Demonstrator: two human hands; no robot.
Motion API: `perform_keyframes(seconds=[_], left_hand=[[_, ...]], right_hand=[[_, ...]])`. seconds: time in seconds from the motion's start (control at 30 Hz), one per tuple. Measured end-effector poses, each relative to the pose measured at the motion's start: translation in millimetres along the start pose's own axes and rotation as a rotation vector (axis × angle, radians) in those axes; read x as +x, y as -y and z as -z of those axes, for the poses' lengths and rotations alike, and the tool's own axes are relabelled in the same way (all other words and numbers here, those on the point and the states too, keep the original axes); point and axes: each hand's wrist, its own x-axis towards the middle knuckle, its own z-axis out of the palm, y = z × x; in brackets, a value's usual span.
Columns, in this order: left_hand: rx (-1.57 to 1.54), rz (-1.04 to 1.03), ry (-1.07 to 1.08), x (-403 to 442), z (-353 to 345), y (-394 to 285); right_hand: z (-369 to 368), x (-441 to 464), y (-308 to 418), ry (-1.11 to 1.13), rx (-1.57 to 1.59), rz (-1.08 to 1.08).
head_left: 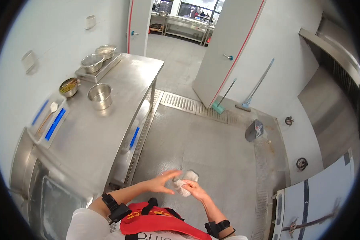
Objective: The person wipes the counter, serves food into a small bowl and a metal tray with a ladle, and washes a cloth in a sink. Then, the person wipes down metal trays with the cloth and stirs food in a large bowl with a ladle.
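From where I stand, the fingers of the right hand point(196, 191) pinch a white, cloth-like thing point(182, 189), up in front of the red apron point(160, 222); the left hand point(161, 185) spreads its fingers just beside it. I'd judge the handling midway: it's lifted, not yet set down. The steel table point(128, 82) stands left, bearing a metal pot point(100, 98).

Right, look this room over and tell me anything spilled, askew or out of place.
One patch stands out: brownish marks on the floor beside the grey bin, near the wall. They look like dirt or a spill against the plainer grey around them, though they are too small to identify.
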Motion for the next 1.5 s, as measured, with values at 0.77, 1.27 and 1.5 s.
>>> perform_keyframes(seconds=[0.77, 1.27, 1.5], left_hand=[[-0.072, 0.489, -0.383, 360.3, 224.9, 264.7], [-0.723, 0.756, -0.173, 595.9, 350.2, 482.1], [0.115, 0.495, -0.496, 699.5, 406.7, 611.0]], right_hand=[[251.9, 427.4, 152.4, 0.548, 0.372, -0.013], [407.6, 724.3, 266.7, 0.259, 0.887, 0.044], [465.8, 899.6, 343.8, -0.004, 0.865, 0.043]])
